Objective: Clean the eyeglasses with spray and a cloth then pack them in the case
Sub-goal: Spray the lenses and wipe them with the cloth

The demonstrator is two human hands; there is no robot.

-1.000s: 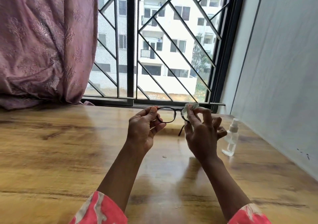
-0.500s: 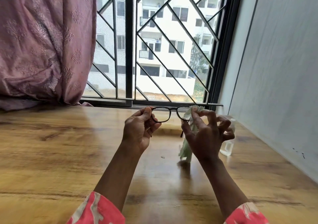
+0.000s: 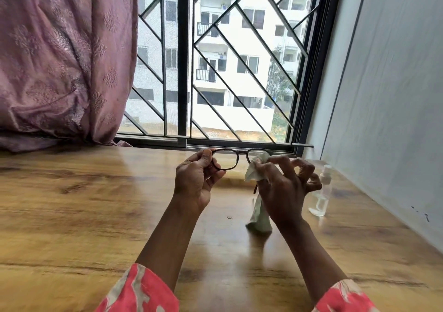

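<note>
Wood covers the counter (image 3: 72,215) across the bottom of the frame, with a pink curtain (image 3: 60,60) at the upper left and a barred window (image 3: 215,60) in the middle. Left of center, the left hand (image 3: 195,182) pinches the dark eyeglasses (image 3: 226,159) by their left end, up off the counter. Next, the right hand (image 3: 280,187) pinches a pale cloth (image 3: 256,170) on the right lens, and the cloth hangs down to the counter. At the right, a clear spray bottle (image 3: 321,194) stands near the wall (image 3: 388,96).

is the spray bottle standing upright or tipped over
Upright. The spray bottle stands on its base on the table, nozzle on top, right of the right hand.
</note>
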